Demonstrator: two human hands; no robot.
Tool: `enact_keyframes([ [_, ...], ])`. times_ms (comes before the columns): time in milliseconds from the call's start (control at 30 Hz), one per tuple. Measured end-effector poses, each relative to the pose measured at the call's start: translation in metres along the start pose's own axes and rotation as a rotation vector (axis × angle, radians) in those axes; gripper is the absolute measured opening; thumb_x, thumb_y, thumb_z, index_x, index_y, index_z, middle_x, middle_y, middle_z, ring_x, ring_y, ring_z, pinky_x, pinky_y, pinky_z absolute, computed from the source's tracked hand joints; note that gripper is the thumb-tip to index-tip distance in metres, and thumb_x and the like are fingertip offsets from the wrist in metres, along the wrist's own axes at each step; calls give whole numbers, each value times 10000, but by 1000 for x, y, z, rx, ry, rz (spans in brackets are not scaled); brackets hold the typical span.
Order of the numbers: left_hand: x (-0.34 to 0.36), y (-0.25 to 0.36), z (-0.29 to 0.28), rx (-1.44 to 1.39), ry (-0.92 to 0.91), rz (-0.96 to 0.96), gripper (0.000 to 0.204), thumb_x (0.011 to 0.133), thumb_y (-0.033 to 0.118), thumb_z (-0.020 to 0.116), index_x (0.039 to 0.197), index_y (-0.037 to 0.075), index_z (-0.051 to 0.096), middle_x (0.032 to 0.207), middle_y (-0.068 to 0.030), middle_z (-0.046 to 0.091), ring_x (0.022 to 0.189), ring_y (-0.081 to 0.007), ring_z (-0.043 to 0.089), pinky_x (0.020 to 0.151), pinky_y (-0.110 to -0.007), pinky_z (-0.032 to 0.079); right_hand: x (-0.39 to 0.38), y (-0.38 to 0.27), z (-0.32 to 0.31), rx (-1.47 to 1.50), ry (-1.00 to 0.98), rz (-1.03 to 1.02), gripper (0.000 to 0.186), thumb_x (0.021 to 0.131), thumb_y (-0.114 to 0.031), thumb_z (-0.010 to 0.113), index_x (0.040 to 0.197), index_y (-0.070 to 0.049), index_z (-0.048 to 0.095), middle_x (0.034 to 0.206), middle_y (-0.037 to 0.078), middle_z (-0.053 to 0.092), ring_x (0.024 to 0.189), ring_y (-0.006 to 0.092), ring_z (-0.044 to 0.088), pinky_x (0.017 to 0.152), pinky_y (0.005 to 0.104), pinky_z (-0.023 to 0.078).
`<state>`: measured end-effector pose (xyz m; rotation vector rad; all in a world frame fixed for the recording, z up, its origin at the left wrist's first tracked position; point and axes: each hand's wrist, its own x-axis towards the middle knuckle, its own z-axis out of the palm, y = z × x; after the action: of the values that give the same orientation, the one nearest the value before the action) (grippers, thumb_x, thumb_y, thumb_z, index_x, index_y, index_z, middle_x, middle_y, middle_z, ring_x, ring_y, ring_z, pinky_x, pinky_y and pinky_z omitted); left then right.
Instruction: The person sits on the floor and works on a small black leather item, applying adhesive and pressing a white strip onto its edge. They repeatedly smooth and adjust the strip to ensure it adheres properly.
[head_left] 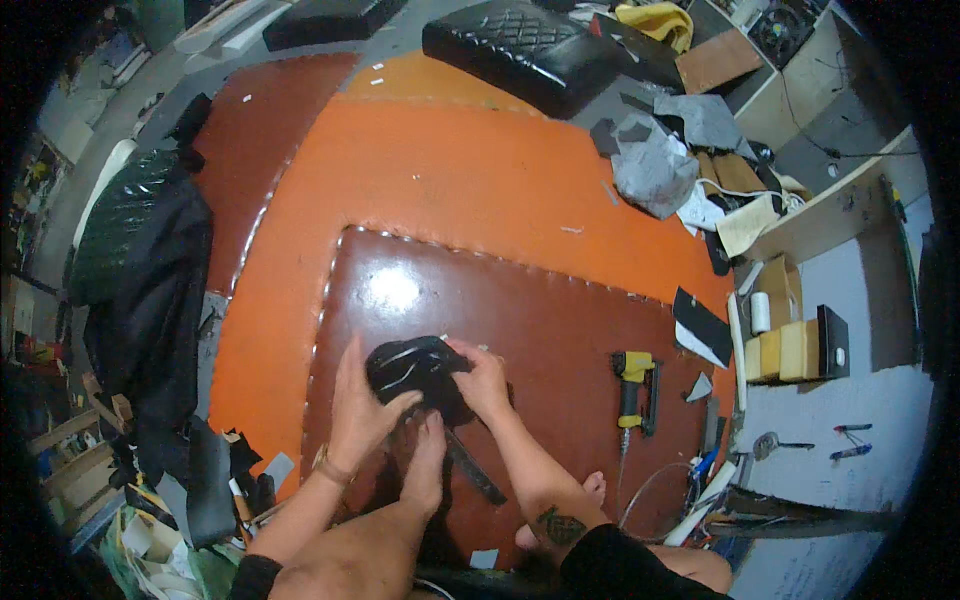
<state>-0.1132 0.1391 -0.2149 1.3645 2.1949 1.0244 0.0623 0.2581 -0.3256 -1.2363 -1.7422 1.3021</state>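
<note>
Between my two hands is a black, rounded piece of what looks like leather or padded material (405, 365), with pale creases or glints on top. My left hand (362, 410) grips its left edge, thumb towards the middle. On the right edge, my right hand (482, 378) pinches it with bent fingers. A dark flat strip (475, 470) slants down from below the piece; whether the two are joined I cannot tell. My bare foot (428, 455) is just beneath the piece. Over to the right lies a yellow and black air staple gun (632, 390) with a hose.
I sit over a brown sheet (560, 310) on an orange mat (450, 180). Black material (150, 270) is heaped at left. Black quilted cushions (520, 50) lie at the far side. Grey scraps (650, 165) and a shelf with yellow foam blocks (785, 350) stand right.
</note>
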Motion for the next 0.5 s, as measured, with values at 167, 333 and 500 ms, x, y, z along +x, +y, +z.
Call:
enact_keyframes([
  [167, 71, 33, 26, 556, -443, 572, 603, 814, 153, 832, 1379, 104, 628, 1390, -178, 643, 1361, -408, 574, 1163, -522, 450, -20, -26, 4, -435, 200, -47, 228, 804, -45, 817, 1007, 24, 740, 1009, 181, 761, 934, 379, 728, 853, 452, 573],
  [333, 79, 16, 42, 426, -485, 487, 181, 825, 62, 704, 993, 75, 637, 956, -121, 673, 972, -361, 690, 826, -491, 556, -65, -34, -10, -231, -14, 210, 299, 819, -171, 869, 959, 18, 686, 915, 223, 710, 861, 383, 707, 761, 460, 555],
  [500, 47, -10, 31, 464, -321, 727, 78, 850, 118, 654, 909, 115, 604, 827, -96, 596, 789, -314, 644, 669, -458, 506, -81, -24, -2, -333, 9, 61, 316, 814, -153, 853, 1018, -32, 645, 921, 232, 715, 885, 435, 706, 769, 514, 558],
])
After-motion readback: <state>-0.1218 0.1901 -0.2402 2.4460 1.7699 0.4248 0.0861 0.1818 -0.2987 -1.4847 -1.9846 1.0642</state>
